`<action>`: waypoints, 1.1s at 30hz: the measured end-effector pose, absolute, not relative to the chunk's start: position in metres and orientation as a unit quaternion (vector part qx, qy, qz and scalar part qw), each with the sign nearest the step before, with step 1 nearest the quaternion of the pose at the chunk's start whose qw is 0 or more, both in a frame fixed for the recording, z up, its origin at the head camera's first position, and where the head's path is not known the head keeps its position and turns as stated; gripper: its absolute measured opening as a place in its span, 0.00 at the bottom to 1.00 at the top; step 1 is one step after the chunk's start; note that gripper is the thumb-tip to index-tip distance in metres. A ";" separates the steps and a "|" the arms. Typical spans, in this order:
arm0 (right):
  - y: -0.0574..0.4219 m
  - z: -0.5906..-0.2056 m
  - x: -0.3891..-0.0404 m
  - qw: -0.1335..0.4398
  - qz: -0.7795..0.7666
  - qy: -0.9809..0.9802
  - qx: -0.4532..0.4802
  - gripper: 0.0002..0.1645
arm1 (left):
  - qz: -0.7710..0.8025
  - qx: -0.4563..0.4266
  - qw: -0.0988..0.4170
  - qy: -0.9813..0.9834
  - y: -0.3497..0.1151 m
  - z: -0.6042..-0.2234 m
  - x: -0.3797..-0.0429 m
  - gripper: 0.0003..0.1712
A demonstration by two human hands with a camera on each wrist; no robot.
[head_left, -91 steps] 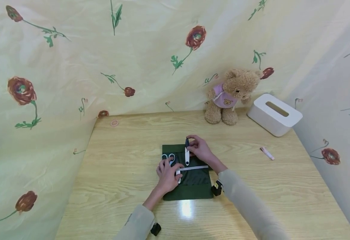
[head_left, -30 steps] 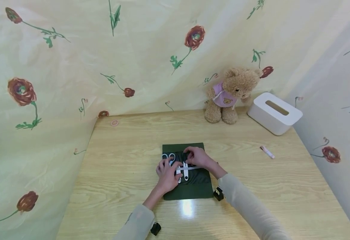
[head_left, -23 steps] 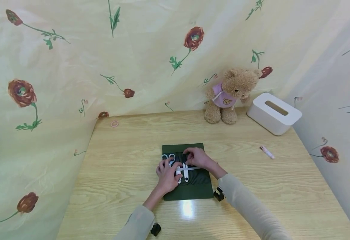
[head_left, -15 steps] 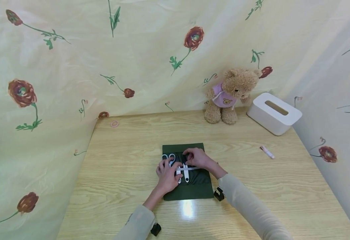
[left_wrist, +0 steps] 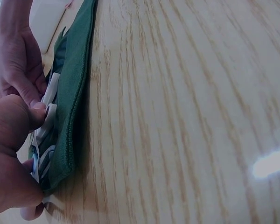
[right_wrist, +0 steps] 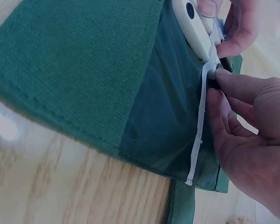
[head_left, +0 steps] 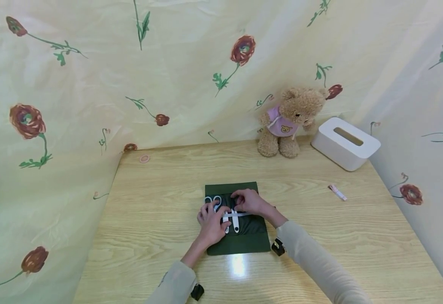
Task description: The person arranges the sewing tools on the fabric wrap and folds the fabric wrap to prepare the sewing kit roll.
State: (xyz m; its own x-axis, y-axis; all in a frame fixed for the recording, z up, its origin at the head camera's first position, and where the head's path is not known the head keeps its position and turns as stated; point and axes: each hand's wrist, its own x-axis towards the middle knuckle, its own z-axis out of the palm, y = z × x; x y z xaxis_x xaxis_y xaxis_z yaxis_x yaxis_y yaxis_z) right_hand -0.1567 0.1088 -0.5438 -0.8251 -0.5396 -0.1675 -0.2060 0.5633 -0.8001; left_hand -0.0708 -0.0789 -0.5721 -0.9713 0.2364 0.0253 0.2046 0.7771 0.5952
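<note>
A dark green fabric tool pouch (head_left: 238, 245) lies unfolded on the table, crossed by a white elastic band (head_left: 245, 213). My left hand (head_left: 211, 223) rests on its left part, thumb and forefinger about a white-handled tool (head_left: 227, 230) under the band. Pale scissor handles (head_left: 220, 200) show above those fingers. Beside that tool, a second white tool (head_left: 236, 226) with a dark end lies through the band. My right hand (head_left: 249, 200) pinches its dark end, mostly hidden by the fingers. In the right wrist view the right thumb touches this tool (right_wrist: 196, 35) near the band.
A teddy bear (head_left: 282, 122) in a purple shirt and a white tissue box (head_left: 344, 145) stand at the back right. A small pink-and-white stick-like item (head_left: 338, 192) lies right of the pouch. A pink ring (head_left: 144, 158) is at the back left.
Over three seconds my right hand has brought the dark-ended tool down toward me, under the elastic band. In the last second both hands have stayed nearly still; the head view has shifted slightly.
</note>
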 end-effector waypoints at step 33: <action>0.386 -0.517 -0.167 0.054 -0.295 0.953 -0.040 0.19 | 0.343 0.108 -0.027 0.933 -0.078 -0.570 -0.067 0.16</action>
